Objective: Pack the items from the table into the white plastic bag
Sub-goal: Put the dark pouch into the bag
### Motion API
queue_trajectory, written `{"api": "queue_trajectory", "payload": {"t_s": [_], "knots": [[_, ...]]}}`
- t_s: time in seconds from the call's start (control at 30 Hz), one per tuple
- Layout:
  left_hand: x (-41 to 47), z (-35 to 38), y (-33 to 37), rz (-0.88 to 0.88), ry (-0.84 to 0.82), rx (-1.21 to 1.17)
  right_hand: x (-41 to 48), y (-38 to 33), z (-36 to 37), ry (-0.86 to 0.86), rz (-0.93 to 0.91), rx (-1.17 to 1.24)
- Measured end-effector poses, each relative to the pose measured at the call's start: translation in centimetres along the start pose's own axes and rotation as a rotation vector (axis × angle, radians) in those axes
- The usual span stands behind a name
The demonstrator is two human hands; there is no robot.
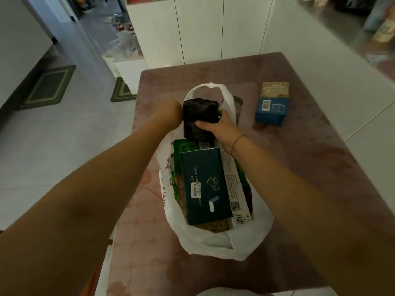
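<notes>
The white plastic bag (213, 242) lies open on the pinkish table (310, 189). Inside it rest a dark teal tissue pack (205, 186) and, under that, a green packet (181, 148) and a white printed box (235, 189). A black wrapped package (197, 116) is at the far mouth of the bag, by its handles. My left hand (171, 116) presses on the package's left side. My right hand (220, 127) grips it from the right and front. A blue box with a beige top (272, 103) lies on the table to the right, outside the bag.
A grey cup (238, 105) stands just behind the bag's right handle. White cabinets (203, 35) rise past the table's far edge. Tiled floor with green mats (49, 86) lies to the left. A counter with blurred items (380, 28) is at top right.
</notes>
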State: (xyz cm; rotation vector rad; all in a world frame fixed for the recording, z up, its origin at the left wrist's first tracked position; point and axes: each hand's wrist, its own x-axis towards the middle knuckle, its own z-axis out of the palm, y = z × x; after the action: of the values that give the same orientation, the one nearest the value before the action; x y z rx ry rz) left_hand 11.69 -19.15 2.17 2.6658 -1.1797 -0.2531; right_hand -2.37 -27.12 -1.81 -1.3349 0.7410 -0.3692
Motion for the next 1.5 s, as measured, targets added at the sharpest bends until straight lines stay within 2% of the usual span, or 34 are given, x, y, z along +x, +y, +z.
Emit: {"api": "queue_trajectory", "payload": {"t_s": [0.07, 0.13, 0.2, 0.27, 0.33, 0.4, 0.47, 0.6, 0.7, 0.73, 0.9, 1.0, 1.17, 1.23, 1.3, 1.4, 1.5], "knots": [[0.4, 0.0, -0.4, -0.025, 0.026, -0.145, 0.2, -0.2, -0.1, 0.027, -0.07, -0.171], [0.7, 0.1, -0.9, -0.026, 0.044, -0.261, 0.4, -0.6, -0.3, 0.1, -0.244, -0.401], [1.0, -0.1, -1.1, -0.001, 0.076, -0.343, 0.7, -1.1, -0.2, 0.193, -0.437, -0.695], [1.0, -0.5, -1.1, -0.002, 0.118, -0.417, 1.1, -1.4, 0.4, 0.198, -0.53, -1.069], [1.1, -0.7, -1.0, -0.013, 0.146, -0.477, 1.6, -1.2, 1.1, 0.047, -0.526, -1.361], [1.1, -0.7, -0.8, 0.005, 0.168, -0.485, 2.1, -1.3, 1.6, -0.118, -0.42, -1.481], [0.9, -0.6, -0.8, 0.038, 0.196, -0.439, 2.4, -1.4, 1.9, -0.214, -0.314, -1.529], [0.3, -0.6, -0.8, 0.043, 0.187, -0.413, 2.3, -2.0, 2.4, -0.178, -0.27, -1.459], [0.4, -0.7, -1.2, 0.005, 0.174, -0.478, 1.5, -2.5, 2.0, -0.002, -0.45, -1.385], [0.3, -0.8, -1.3, -0.002, 0.167, -0.486, 1.2, -2.4, 1.8, 0.008, -0.472, -1.349], [-0.4, -0.9, -0.4, -0.026, 0.048, -0.381, 0.1, -1.0, 1.2, -0.207, -0.265, -1.271], [-1.0, -1.0, 0.1, -0.012, 0.028, -0.388, -0.7, -1.7, 0.5, -0.203, -0.283, -1.092], [-2.7, 0.1, -0.4, -0.063, 0.131, -0.333, -3.6, -3.1, -0.9, -0.012, -0.49, -0.655], [-3.5, 1.2, -1.1, -0.107, 0.169, -0.356, -4.3, -3.1, -2.7, 0.147, -0.565, -0.507], [-4.3, 2.3, -1.6, -0.179, 0.126, -0.388, -4.2, -2.4, -5.0, 0.361, -0.576, -0.452], [-5.5, 3.2, -1.7, -0.265, 0.052, -0.433, -2.8, 0.5, -8.9, 0.551, -0.401, -0.391], [-6.5, 3.5, -1.1, -0.332, 0.025, -0.494, -0.9, 3.7, -12.6, 0.539, -0.158, -0.336]]}}
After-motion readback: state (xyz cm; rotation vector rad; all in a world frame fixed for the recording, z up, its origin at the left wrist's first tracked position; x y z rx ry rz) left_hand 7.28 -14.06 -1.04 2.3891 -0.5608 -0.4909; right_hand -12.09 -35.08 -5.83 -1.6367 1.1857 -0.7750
